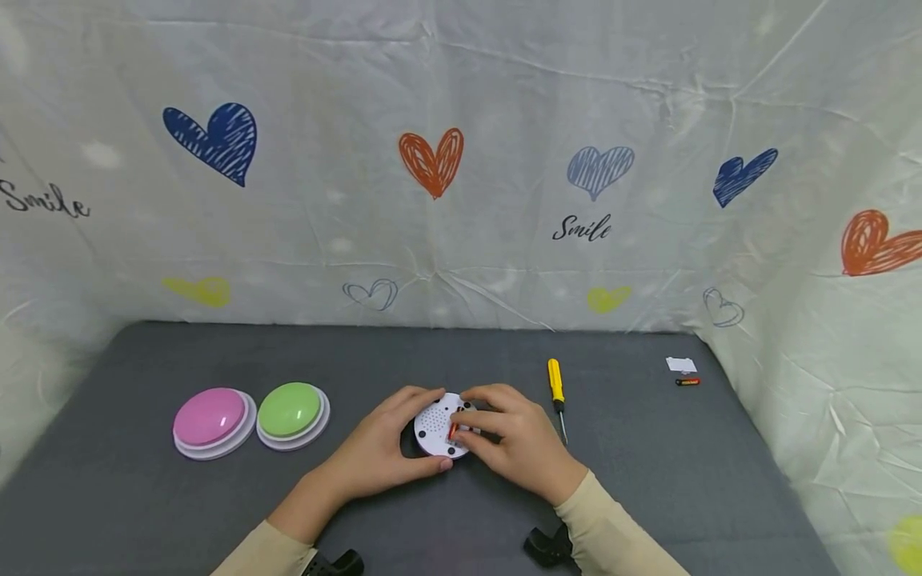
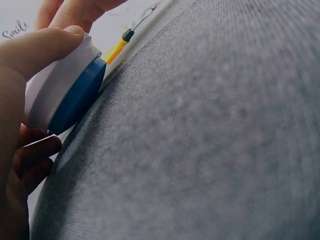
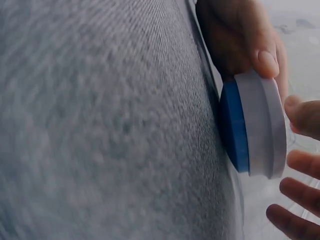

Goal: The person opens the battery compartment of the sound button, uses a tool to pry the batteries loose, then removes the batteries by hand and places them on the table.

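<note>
A round white push button point(image 1: 432, 426) lies upside down on the table, its underside with small holes and dark feet facing up. Its blue dome point(image 3: 234, 130) faces the grey cloth in both wrist views. My left hand point(image 1: 378, 442) grips the button's rim, thumb at the near edge and fingers at the far side. With fingertips over the underside, my right hand point(image 1: 522, 436) pinches a small red-and-black battery point(image 1: 453, 432) at the battery compartment. The fingers partly hide the compartment, so how far the battery sits in it cannot be seen.
A pink push button point(image 1: 209, 416) and a green push button point(image 1: 290, 410) stand to the left. A yellow-handled screwdriver point(image 1: 555, 384) lies right of my hands. Farther right are a small white cover point(image 1: 681, 365) and another battery point(image 1: 687, 382). A heart-printed cloth hangs behind the grey table point(image 1: 446, 528).
</note>
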Tool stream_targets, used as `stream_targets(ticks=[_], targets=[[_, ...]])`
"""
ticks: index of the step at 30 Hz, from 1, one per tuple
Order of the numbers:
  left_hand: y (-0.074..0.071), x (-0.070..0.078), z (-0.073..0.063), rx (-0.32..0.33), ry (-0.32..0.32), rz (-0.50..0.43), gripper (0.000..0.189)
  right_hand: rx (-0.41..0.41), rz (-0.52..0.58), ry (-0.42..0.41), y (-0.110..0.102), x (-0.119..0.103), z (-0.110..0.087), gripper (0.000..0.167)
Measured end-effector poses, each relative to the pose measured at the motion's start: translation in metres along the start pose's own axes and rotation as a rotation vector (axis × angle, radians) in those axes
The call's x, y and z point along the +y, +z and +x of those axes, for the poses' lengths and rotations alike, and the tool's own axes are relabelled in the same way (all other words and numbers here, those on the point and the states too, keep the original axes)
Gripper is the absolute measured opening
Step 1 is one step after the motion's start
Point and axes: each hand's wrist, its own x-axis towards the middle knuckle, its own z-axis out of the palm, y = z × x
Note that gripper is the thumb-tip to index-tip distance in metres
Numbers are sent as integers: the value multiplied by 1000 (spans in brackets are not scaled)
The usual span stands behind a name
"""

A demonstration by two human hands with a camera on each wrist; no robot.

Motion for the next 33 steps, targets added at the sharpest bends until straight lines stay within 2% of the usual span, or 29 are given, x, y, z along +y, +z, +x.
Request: stream_targets(ticks=[4,11,20,27,33], targets=[[1,1,0,2,5,17,89,-19,-13,0,1,-1,1,20],[2,0,0,6,10,52,90,-69,-53,60,2,-5,0,20],[4,1,1,10,11,57,90,-18,-126,33,4,-11,3,17],[4,0,1,9,-5,52,90,-29,-159,103,5,-17,2,18],[4,2,1,17,-10,58,90,-19,-249,86,5,-22,4,16]])
